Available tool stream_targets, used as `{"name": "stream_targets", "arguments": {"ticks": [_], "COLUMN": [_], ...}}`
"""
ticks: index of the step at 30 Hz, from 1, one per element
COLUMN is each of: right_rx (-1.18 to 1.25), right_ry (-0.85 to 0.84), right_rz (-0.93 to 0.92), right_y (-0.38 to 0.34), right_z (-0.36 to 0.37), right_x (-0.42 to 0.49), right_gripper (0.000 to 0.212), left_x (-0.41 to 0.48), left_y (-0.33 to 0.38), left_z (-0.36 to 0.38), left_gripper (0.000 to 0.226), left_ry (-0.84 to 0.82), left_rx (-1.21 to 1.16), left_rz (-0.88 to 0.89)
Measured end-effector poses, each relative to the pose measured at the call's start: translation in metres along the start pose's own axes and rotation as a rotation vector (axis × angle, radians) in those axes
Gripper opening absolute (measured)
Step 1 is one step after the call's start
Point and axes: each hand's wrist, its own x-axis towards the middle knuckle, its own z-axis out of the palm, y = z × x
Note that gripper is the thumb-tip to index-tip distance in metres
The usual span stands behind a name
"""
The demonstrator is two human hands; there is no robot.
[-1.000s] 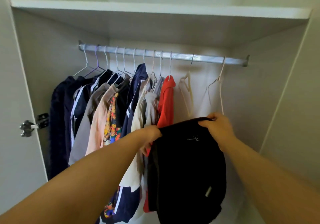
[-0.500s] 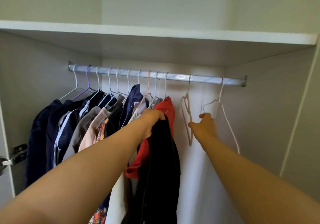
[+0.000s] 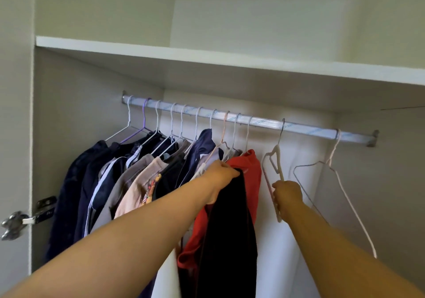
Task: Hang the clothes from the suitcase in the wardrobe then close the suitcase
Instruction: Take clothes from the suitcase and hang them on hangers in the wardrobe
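My left hand (image 3: 220,178) grips the top of a black garment (image 3: 230,240), which hangs down in front of a red shirt (image 3: 250,178). My right hand (image 3: 287,196) holds an empty pale hanger (image 3: 272,159) that still hooks over the metal rail (image 3: 299,129). Another empty white wire hanger (image 3: 345,194) hangs to the right of it. Several dark, grey, pink and patterned clothes (image 3: 128,178) fill the left half of the rail. The suitcase is out of view.
A white shelf (image 3: 207,56) runs above the rail. The wardrobe's right wall (image 3: 391,194) stands close to the wire hanger. A metal door hinge (image 3: 25,217) sticks out at the left edge. Between the red shirt and the right wall only the two empty hangers hang.
My right hand let go of the black garment and moved up to take the pale hanger. My left hand lifted the garment higher, and it now hangs from that hand alone.
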Motion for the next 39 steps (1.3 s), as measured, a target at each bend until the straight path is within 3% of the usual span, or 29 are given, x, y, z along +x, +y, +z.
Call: {"name": "stream_targets", "arguments": {"ticks": [3,8,14,16,20,24,27,28,30,31,35,37,39], "right_rx": [0.029,0.154,-0.064,-0.168,-0.224,-0.314,-0.226,-0.223,-0.184,-0.106,0.285,0.406,0.457], "right_ry": [-0.007,-0.055,0.000,0.009,-0.073,-0.233,-0.206,-0.179,-0.139,-0.127,-0.111,-0.123,-0.122], "right_rz": [-0.119,-0.187,-0.343,-0.388,-0.333,-0.241,-0.212,-0.217,-0.213,-0.200,-0.120,-0.078,-0.080], "right_y": [0.016,0.050,0.085,0.088,0.093,0.081,0.062,0.059,0.061,0.067,0.079,0.075,0.070], "right_z": [-0.005,-0.034,-0.083,-0.098,-0.119,-0.122,-0.109,-0.107,-0.107,-0.109,-0.117,-0.117,-0.118], "right_x": [-0.007,-0.028,-0.043,-0.049,-0.059,-0.066,-0.073,-0.075,-0.085,-0.089,-0.104,-0.111,-0.116], "right_gripper": [0.022,0.024,0.029,0.030,0.026,0.023,0.023,0.020,0.006,0.012,0.017,0.006,0.007], "left_x": [0.003,0.000,0.003,0.000,-0.014,-0.032,-0.055,-0.058,-0.060,-0.058,-0.053,-0.054,-0.062], "left_y": [0.002,0.011,0.017,0.019,0.019,0.007,0.004,0.002,-0.003,-0.004,0.003,0.008,0.013], "left_z": [0.002,0.019,0.048,0.059,0.083,0.106,0.112,0.110,0.097,0.089,0.058,0.048,0.041], "left_gripper": [0.011,0.047,0.091,0.083,0.033,0.034,0.025,0.033,0.054,0.057,0.024,0.036,0.045], "left_ry": [0.016,-0.104,-0.107,-0.143,-0.210,-0.210,-0.281,-0.289,-0.172,-0.072,0.279,0.288,0.289], "left_rx": [0.016,0.049,0.278,0.376,0.378,0.534,0.630,0.628,0.553,0.474,0.226,0.330,0.460], "left_rz": [-0.012,0.046,0.160,0.205,0.250,0.317,0.315,0.308,0.278,0.258,0.125,0.114,0.109]}}
